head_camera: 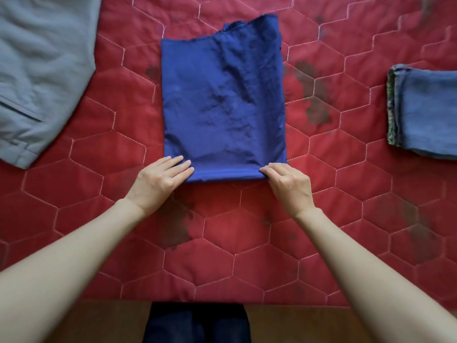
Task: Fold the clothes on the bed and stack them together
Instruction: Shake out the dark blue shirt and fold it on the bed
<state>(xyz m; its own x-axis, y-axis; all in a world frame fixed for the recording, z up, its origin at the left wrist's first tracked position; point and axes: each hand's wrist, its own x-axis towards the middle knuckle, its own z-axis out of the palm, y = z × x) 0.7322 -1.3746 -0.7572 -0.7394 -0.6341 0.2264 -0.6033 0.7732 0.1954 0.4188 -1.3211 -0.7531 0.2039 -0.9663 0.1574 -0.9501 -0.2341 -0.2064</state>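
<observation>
A dark blue garment [222,100] lies folded into a long rectangle in the middle of the red quilted bed [346,219]. My left hand [163,179] holds its near left corner, fingers over the cloth and the thumb hidden underneath. My right hand [286,184] pinches the near right corner with curled fingers. An unfolded grey garment [42,70] lies at the far left. At the right edge sits a stack of folded clothes [425,112], a faded blue piece on top.
The bed's near edge [321,304] runs across the bottom, with a brown floor [86,325] beyond it. My dark trousers [197,323] show below the edge. Dark smudges mark the quilt around the blue garment.
</observation>
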